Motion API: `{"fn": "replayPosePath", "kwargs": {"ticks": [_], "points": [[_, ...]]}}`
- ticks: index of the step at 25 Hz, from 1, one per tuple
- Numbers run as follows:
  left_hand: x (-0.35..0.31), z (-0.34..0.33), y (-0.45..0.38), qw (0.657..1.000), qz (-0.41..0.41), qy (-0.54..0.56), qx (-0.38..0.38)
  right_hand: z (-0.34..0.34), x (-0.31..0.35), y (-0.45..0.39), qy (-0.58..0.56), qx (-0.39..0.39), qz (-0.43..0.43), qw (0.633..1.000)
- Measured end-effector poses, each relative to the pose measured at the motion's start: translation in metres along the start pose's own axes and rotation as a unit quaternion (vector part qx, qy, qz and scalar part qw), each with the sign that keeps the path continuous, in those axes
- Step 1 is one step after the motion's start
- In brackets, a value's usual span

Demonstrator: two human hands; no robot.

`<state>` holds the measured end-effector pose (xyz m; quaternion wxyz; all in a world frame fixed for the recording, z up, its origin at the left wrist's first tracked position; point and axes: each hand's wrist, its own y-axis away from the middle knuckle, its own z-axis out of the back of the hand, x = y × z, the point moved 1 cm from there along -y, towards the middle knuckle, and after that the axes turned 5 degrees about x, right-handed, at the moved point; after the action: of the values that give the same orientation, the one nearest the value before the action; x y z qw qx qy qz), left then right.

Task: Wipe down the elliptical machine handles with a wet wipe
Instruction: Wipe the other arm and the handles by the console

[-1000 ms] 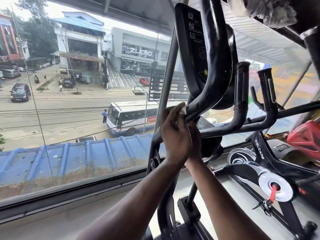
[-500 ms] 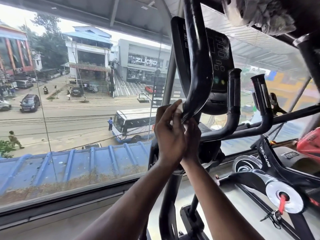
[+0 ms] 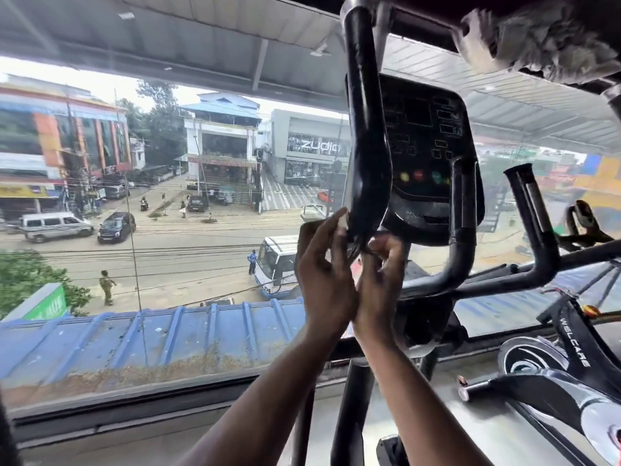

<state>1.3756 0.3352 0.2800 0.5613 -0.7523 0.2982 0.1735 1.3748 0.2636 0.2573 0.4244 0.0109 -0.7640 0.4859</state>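
Window [image 3: 168, 230] overlooks a street. Below the console [image 3: 426, 156], both hands meet at the black handle [image 3: 366, 146]: left hand [image 3: 324, 274] apparently pinches a wipe [image 3: 343, 225] against it; right hand [image 3: 379, 280] blurred, grip unclear.

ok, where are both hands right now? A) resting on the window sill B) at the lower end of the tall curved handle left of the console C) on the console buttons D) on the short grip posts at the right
B: the left hand and right hand meet at the lower end of the tall curved handle, left of the console; a sliver of white wipe shows at the left fingertips.
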Motion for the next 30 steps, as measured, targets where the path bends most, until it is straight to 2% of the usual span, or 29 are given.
{"fn": "replayPosePath", "kwargs": {"ticks": [2,6,8,11,14,19,23,27,30], "points": [[0.028,0.009,0.006,0.998,0.052,-0.024,0.029,0.001,-0.003,0.012,0.042,-0.001,0.021,0.999],[0.061,0.032,0.007,0.98,0.184,-0.035,0.071,-0.011,-0.036,0.035,0.048,0.109,-0.061,0.991],[0.073,0.045,0.005,0.967,0.252,-0.005,0.044,-0.024,-0.048,0.042,0.057,0.15,-0.107,0.981],[0.096,0.061,-0.006,0.958,0.287,0.028,0.0,-0.044,-0.058,0.042,0.128,0.196,-0.098,0.967],[0.125,0.07,-0.028,0.951,0.303,0.066,0.008,-0.07,-0.081,0.034,0.18,0.212,-0.084,0.957],[0.199,0.083,-0.075,0.933,0.335,0.124,0.031,-0.122,-0.128,0.002,0.2,0.139,-0.067,0.968],[0.25,0.079,-0.107,0.916,0.356,0.157,0.096,-0.154,-0.155,-0.028,0.236,0.085,-0.129,0.959],[0.274,0.066,-0.128,0.894,0.366,0.191,0.176,-0.164,-0.177,-0.049,0.215,0.01,-0.182,0.959],[0.284,0.065,-0.144,0.891,0.369,0.204,0.17,-0.174,-0.193,-0.058,0.177,0.002,-0.202,0.963]]}}
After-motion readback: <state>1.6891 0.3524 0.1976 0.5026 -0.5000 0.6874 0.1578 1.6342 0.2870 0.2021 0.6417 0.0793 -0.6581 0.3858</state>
